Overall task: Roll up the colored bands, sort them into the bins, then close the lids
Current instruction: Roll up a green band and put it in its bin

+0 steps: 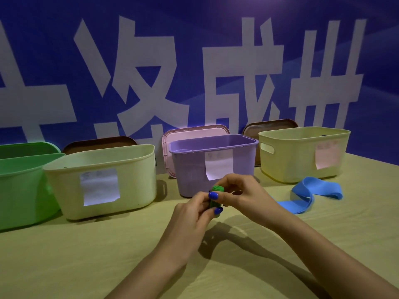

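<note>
Nearest, two bare forearms reach in over the tabletop (pixel 86 255), which is covered with a yellowish cloth. The left hand (pixel 190 214) and right hand (pixel 244 195) meet above it, just in front of the purple bin, and between them they hold a green band (pixel 214 198) wound into a tight little roll. The left fingers (pixel 212 196) are curled round the roll's side; the right fingers pinch it from the far side and top, so both hands are clamped on it.

The band looks light, soft and springy, so the roll will likely want to unwind if the grip eases. Holding it across the wound layers, with a thumb over the loose end, seems the safest hold until it drops into a bin.

To the right, a blue band (pixel 306 196) lies unrolled and looped on the cloth, near the yellow bin.

Further back stand four open bins in a row: green bin (pixel 19 186), cream bin (pixel 133 180), purple bin (pixel 190 171) and yellow bin (pixel 289 160), the last three with paper labels I cannot read. Lids lean behind them, among them a pink lid (pixel 194 131) and brown lids (pixel 97 142). Behind all is a blue banner (pixel 194 29) with large white characters.
</note>
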Demonstrator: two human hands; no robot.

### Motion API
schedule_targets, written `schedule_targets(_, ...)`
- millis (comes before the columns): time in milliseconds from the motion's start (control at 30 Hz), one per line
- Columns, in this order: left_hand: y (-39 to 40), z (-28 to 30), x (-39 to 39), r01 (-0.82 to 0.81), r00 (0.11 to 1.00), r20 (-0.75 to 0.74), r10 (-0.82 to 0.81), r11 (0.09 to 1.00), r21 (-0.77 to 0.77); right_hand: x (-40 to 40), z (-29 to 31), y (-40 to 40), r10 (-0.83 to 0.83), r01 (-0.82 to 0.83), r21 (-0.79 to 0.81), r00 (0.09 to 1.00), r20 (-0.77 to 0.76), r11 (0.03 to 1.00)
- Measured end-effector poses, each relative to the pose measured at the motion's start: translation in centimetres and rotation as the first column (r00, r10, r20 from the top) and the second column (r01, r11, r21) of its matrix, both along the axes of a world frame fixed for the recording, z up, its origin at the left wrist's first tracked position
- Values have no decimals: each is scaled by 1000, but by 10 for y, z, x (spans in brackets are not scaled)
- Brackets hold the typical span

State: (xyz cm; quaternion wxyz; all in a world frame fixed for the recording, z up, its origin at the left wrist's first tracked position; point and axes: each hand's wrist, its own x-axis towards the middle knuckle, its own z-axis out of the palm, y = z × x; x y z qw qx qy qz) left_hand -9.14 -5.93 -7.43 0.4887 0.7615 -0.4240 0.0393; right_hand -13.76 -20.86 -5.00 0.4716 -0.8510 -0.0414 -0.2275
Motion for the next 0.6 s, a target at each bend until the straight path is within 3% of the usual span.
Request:
schedule_targets(167,-8,0,3,-43,961,-275,-30,966,-255,5,-5,3,2,-1,-8,997,76,1000)
schedule_targets(600,-5,-6,11,50,959,-257,-119,964,-260,6,-6,1,115,-107,180,993,-36,978)
